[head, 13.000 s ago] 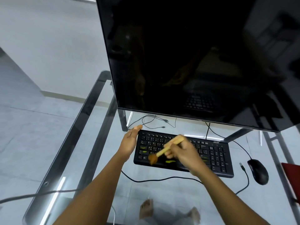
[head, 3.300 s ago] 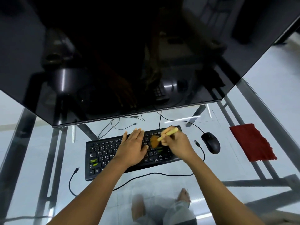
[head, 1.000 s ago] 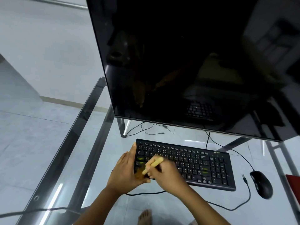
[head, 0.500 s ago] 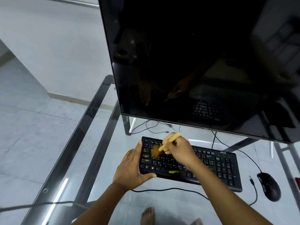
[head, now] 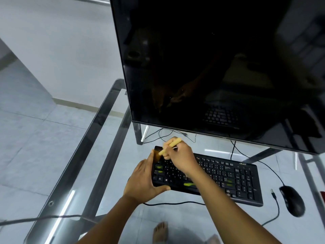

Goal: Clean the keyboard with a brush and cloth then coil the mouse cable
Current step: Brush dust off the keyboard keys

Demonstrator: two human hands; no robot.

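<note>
1. Head view, the relation that matters: brush sits in my right hand, handle slanting up and away to the right, bristles down at the far-left corner of the keyboard. The keyboard's long axis runs from that corner off to the right and slightly toward me, so the unbrushed length lies right of the bristles.
2. Same view, grips: my right fingers are closed round the brush handle. My left hand clamps the keyboard's left end, thumb along the near edge, fingers up the side, touching the bristles or just beside them.
3. Same view, the later step: mouse lies on the glass desk, right of the keyboard, nearer my right hand; its cable trails loose, uncoiled.
4. Count: one brush, one keyboard, one mouse, one monitor. The cloth I cannot make out with certainty.
</note>
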